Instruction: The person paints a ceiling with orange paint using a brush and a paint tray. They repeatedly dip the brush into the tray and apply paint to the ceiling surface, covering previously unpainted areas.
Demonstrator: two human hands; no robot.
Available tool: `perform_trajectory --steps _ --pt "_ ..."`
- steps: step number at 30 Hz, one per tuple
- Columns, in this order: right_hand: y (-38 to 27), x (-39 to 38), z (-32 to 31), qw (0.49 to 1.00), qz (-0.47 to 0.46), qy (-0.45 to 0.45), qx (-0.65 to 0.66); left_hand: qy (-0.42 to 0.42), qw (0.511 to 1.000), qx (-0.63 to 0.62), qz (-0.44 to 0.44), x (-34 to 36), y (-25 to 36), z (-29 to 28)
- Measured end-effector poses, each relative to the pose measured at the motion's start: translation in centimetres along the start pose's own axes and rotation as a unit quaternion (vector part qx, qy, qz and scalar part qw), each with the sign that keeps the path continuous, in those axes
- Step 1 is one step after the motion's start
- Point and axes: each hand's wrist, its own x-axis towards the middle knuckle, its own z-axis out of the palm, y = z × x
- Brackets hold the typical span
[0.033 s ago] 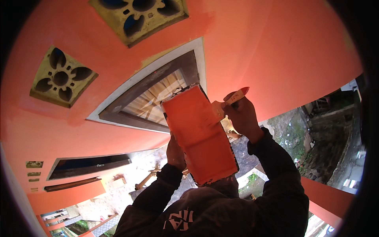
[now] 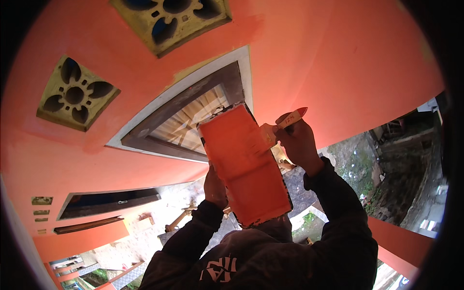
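A rectangular paint tray point(image 2: 256, 195), coated in orange paint with dark chipped edges, is held up in front of my chest. My left hand point(image 2: 215, 187) grips its left side, with the fingertips hidden behind or under the tray. In my right hand point(image 2: 297, 145) is a paintbrush point(image 2: 292, 118), its pale wooden handle ending in a red tip. The fingers pinch the brush low, near the bristles. Those bristles lie against the paint at the tray's right edge, partly smeared with orange.
An orange wall point(image 2: 309, 63) rises ahead, with a brown-framed curtained window point(image 2: 193, 113) in a white surround. Yellowish flower-pattern vent blocks point(image 2: 75, 94) sit in the wall at the left. Below lie bright ground with bamboo poles point(image 2: 179, 220) and a mossy patch point(image 2: 360, 162).
My right hand and the brush have shifted very slightly to the right. The tray and my left hand look the same.
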Motion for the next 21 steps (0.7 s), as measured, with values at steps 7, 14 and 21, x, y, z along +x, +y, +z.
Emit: perform_trajectory --steps 7,14,21 --pt "0.3 0.4 -0.8 0.999 -0.017 0.040 -0.012 -0.019 1.000 0.004 -0.007 0.3 0.7 0.8" --pt "-0.1 1.2 -2.6 0.995 -0.050 0.052 0.072 -0.032 0.999 0.001 0.004 1.2 0.1 -0.1" --pt "-0.6 1.5 -2.6 0.936 -0.010 -0.138 0.322 -0.040 0.985 0.145 0.088 2.5 -1.4 -1.9"
